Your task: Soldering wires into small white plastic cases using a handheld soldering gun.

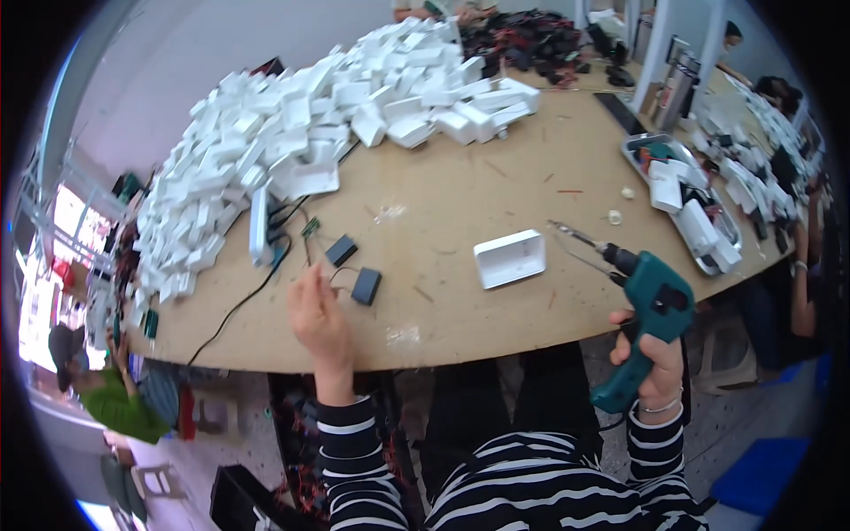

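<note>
A teal soldering gun (660, 296) is gripped by its handle in my right hand (660, 376), over the table's front edge. Its thin metal tip points to the upper left, above and right of an open white plastic case (511, 259). My left hand (320, 323) is closed, fingertips pinched together on thin wires. A small green circuit board (310, 228) lies just beyond those fingertips, with a dark wire running toward them. Two black box-shaped parts, one farther back (341, 250) and one nearer (366, 287), rest right of this hand.
White cases (292, 124) form a large heap along the left and back. Dark wired parts (522, 44) are piled behind. A metal tray (733, 226) of parts stands at right. A white power strip (258, 226) with black cables sits at left. Other people work at both sides.
</note>
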The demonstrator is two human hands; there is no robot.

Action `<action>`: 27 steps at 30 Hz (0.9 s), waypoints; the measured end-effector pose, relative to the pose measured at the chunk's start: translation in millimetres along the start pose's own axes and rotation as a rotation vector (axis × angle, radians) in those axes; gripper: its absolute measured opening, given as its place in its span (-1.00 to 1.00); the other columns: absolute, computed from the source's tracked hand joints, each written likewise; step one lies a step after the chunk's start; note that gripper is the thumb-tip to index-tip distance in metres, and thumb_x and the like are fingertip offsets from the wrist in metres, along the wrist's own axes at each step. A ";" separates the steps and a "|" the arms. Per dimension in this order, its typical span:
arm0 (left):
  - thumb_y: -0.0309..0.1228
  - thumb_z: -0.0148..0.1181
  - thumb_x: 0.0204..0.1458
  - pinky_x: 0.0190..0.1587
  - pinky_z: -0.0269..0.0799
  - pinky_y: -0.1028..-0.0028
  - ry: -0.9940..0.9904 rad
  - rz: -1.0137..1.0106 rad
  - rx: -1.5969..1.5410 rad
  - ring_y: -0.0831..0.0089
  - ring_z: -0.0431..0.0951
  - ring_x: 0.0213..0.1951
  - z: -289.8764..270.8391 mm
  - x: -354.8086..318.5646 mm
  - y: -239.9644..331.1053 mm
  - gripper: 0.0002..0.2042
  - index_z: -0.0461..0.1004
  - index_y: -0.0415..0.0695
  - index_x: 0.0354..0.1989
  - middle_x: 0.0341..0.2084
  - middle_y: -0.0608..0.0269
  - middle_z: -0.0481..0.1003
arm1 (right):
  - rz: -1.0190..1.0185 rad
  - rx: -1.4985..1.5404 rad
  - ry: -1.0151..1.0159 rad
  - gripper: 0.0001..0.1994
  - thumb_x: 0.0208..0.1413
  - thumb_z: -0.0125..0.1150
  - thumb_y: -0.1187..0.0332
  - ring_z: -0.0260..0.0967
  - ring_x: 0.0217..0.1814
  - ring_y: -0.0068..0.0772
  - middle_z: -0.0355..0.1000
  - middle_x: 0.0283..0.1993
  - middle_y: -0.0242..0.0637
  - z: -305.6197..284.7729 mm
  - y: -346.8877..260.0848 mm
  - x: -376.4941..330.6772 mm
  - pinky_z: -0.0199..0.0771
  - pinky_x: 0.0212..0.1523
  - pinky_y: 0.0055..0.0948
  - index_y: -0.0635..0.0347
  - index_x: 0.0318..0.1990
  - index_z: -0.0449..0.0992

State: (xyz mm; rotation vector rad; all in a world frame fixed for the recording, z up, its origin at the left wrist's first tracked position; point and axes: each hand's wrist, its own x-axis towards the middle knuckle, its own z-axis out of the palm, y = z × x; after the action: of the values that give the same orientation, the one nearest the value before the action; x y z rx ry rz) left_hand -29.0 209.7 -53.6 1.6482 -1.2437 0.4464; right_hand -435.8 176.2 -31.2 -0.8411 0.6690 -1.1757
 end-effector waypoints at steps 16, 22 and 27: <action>-0.63 0.15 -0.03 -0.34 0.32 0.55 -0.780 0.072 -0.629 0.47 0.45 -0.40 24.5 26.6 88.8 -0.84 0.54 -0.24 -0.25 -0.47 0.23 0.46 | 0.078 0.220 -0.026 -0.37 0.04 0.21 0.35 0.40 -0.33 -0.42 0.34 0.04 0.03 13.2 15.1 0.9 0.51 -0.28 -0.43 0.35 0.25 0.14; -0.57 0.19 -0.03 -0.34 0.31 0.51 -1.033 -0.249 -0.846 0.44 0.44 -0.41 48.2 -16.4 116.0 -0.94 0.51 -0.23 -0.36 -0.49 0.25 0.46 | 0.147 0.213 -0.047 -0.40 0.09 0.16 0.33 0.47 -0.21 -0.36 0.30 0.11 0.13 29.6 29.4 14.6 0.54 -0.23 -0.41 0.35 0.26 0.12; -0.59 0.19 -0.02 -0.40 0.26 0.57 -1.078 -0.177 -0.843 0.55 0.39 -0.46 58.6 -21.6 119.9 -0.95 0.52 -0.25 -0.37 -0.51 0.30 0.42 | 0.170 0.278 -0.091 -0.42 0.12 0.13 0.33 0.49 -0.06 -0.25 0.26 0.16 0.17 35.6 40.5 27.0 0.58 -0.18 -0.41 0.32 0.27 0.12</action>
State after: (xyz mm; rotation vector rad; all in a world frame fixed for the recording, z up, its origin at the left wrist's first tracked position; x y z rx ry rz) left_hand -157.8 171.7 -38.6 1.1767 -1.6568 -1.0993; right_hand -378.9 164.1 -47.0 -0.5879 0.4790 -1.0415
